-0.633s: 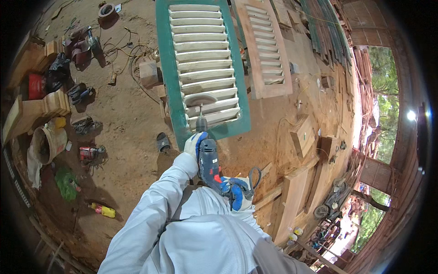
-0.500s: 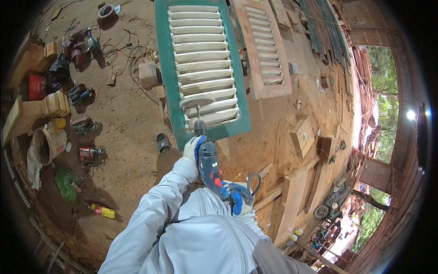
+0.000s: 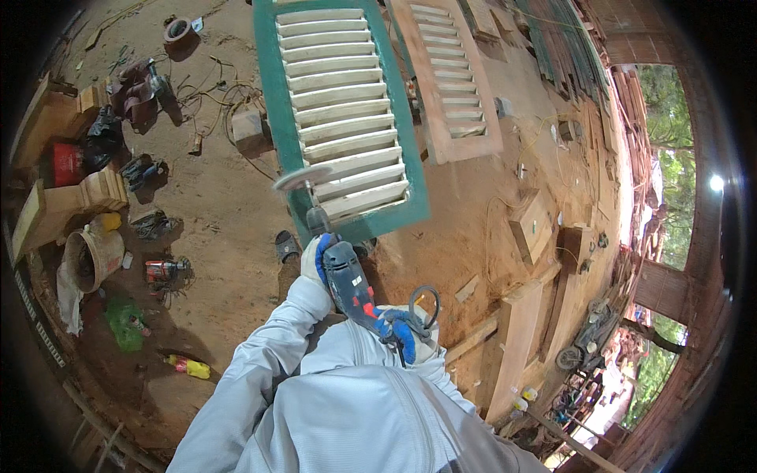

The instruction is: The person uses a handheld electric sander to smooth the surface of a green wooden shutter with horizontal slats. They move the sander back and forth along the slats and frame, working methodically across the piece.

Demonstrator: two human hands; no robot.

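Both my hands wear white and blue gloves and hold a dark power drill point(image 3: 347, 277) with red accents. My left hand point(image 3: 314, 257) is wrapped round its front, just behind the chuck. At the rear grip, close to my body, my right hand point(image 3: 404, 329) is closed, with the cord looping beside it. A round sanding disc point(image 3: 302, 177) on the drill's tip sits over the lower left side of a louvred shutter point(image 3: 416, 206). That shutter has a green frame and whitish slats; whether the disc touches it I cannot tell.
A second shutter point(image 3: 473, 150) of bare wood lies to the right. Wooden blocks point(image 3: 530, 225) and planks point(image 3: 516, 335) are on the dirt floor at right. Left are a bucket point(image 3: 96, 256), a red power tool point(image 3: 164, 270), a bottle point(image 3: 189, 366) and tangled cords point(image 3: 229, 98).
The drill's disc has swung left, from over the lower slats to the green left side of the frame. Both hands keep their hold. The whole view has shifted slightly.
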